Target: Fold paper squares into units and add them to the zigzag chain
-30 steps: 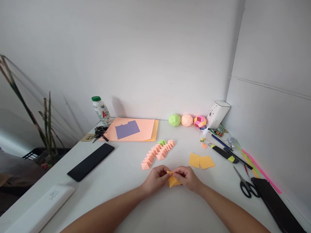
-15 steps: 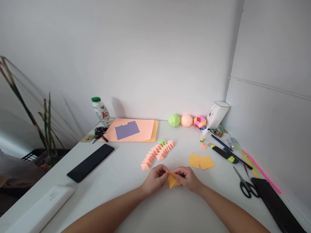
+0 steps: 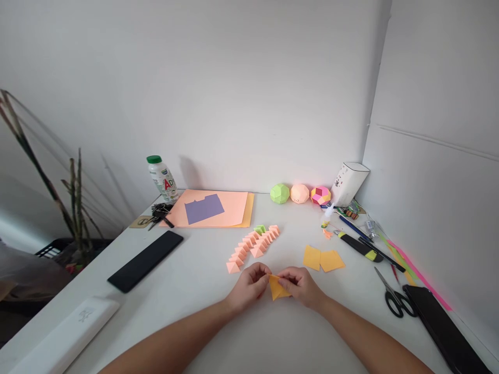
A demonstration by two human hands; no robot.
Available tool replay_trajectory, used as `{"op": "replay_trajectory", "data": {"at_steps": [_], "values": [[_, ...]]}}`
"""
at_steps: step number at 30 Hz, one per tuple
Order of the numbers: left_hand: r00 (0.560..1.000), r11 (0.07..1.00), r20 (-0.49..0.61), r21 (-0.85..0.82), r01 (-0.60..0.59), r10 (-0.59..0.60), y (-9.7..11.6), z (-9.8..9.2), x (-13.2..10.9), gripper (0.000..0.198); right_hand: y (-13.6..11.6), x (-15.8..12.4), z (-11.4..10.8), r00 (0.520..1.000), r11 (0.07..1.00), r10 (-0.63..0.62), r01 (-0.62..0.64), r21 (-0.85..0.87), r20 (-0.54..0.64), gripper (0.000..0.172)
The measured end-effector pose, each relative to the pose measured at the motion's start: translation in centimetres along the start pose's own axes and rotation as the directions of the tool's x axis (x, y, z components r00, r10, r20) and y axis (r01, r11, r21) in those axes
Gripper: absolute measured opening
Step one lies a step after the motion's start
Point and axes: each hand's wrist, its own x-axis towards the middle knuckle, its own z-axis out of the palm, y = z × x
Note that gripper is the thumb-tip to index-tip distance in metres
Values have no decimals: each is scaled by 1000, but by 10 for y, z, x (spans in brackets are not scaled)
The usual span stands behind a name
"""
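Note:
Between my two hands is a small folded piece of orange paper (image 3: 279, 289), its creased faces and a lower point showing. My left hand (image 3: 249, 286) is closed, thumb and forefinger pinching the paper's upper left corner. On the other side, my right hand (image 3: 302, 286) pinches the upper right edge with the thumb on top. Two flat orange paper squares (image 3: 331, 261) lie just beyond my right hand. Beyond my left hand stand two rows of folded peach paper units (image 3: 238, 254), with a few green units (image 3: 259, 229) at the far end.
Peach sheets (image 3: 234, 208) with a purple scrap (image 3: 205, 209) lie at the back, beside a bottle (image 3: 162, 179). Three paper balls (image 3: 300, 194) line the wall. On the right are a cutter (image 3: 358, 246), scissors (image 3: 394, 297) and a black case (image 3: 444, 327); left, a black slab (image 3: 146, 261).
The folded orange paper has turned slightly, and its faces look flatter. Both hands keep nearly the same place and pinch.

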Motion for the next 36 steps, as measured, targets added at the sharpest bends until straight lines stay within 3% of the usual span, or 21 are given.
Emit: {"op": "replay_trajectory", "data": {"at_steps": [13, 28, 36], "values": [[1000, 1000, 25, 8, -2, 2, 5, 3, 1, 32, 3, 1, -1, 1000, 999, -31, 31, -18, -2, 25], [999, 1000, -26, 19, 20, -19, -1, 0, 2, 17, 6, 2, -1, 1000, 1000, -15, 15, -21, 18, 26], [997, 1000, -82, 12, 14, -13, -3, 0, 1, 15, 8, 4, -4, 999, 995, 53, -54, 81, 11, 27]]}}
